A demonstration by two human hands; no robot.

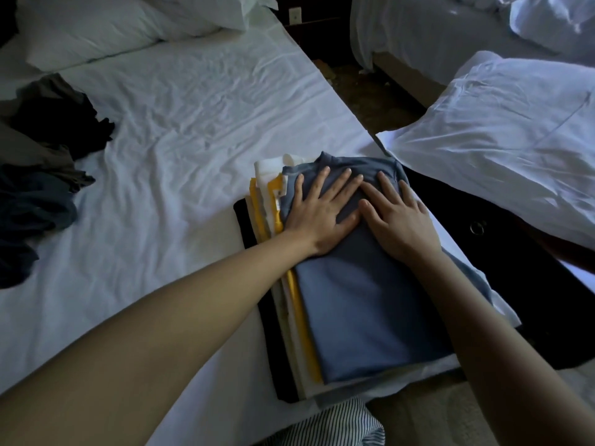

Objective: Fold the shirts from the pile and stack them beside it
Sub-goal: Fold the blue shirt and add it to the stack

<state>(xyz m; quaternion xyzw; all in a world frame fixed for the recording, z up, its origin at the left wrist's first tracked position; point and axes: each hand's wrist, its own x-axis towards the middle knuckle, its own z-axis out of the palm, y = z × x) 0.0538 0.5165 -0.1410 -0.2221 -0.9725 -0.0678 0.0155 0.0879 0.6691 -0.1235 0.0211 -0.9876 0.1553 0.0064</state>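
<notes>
A folded blue shirt (363, 304) lies on top of a stack of folded shirts (289, 317) in yellow, white and black, at the right edge of the bed. My left hand (322, 207) rests flat on the blue shirt's upper part, fingers spread. My right hand (396, 217) lies flat beside it, thumbs nearly touching. Neither hand grips the cloth. The pile of unfolded dark shirts (42, 162) in grey, black and navy sits at the bed's far left.
The white bed sheet (180, 130) stretches between pile and stack. White pillows (106, 24) lie at the head. Another pillow (502, 149) rests on dark furniture (502, 268) to the right. A second bed (450, 30) stands beyond the gap. Striped cloth (335, 426) shows at the bottom.
</notes>
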